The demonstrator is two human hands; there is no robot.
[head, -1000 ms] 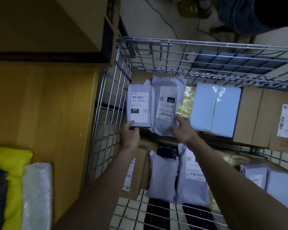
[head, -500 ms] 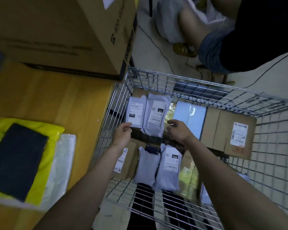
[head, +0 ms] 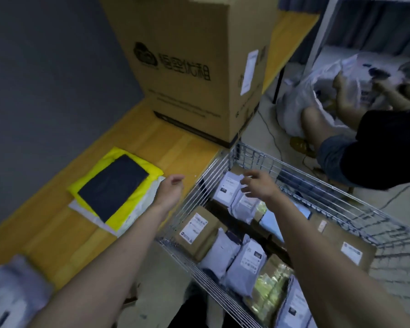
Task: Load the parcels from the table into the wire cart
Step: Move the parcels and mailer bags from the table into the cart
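The wire cart (head: 322, 192) stands right of the wooden table (head: 137, 147) and holds several grey mailers and brown boxes. Two grey mailers (head: 232, 192) lean at its far left corner. My right hand (head: 258, 185) hovers above them, fingers loosely spread, holding nothing. My left hand (head: 172, 189) is over the table's edge, fingers loosely curled and empty, just right of a stack there: a dark flat parcel (head: 114, 187) on a yellow parcel (head: 137, 204) on a white mailer (head: 140, 209). Another grey mailer (head: 12, 297) lies at the table's near left.
A large cardboard box (head: 194, 65) stands on the table's far end, close to the cart's corner. Beyond the cart a person (head: 369, 147) crouches on the floor over a white sack (head: 317, 91). A cable runs along the floor there.
Both hands have let go of the two grey mailers in the cart and lifted out. My left hand has swung left over the table. The view has tilted up.
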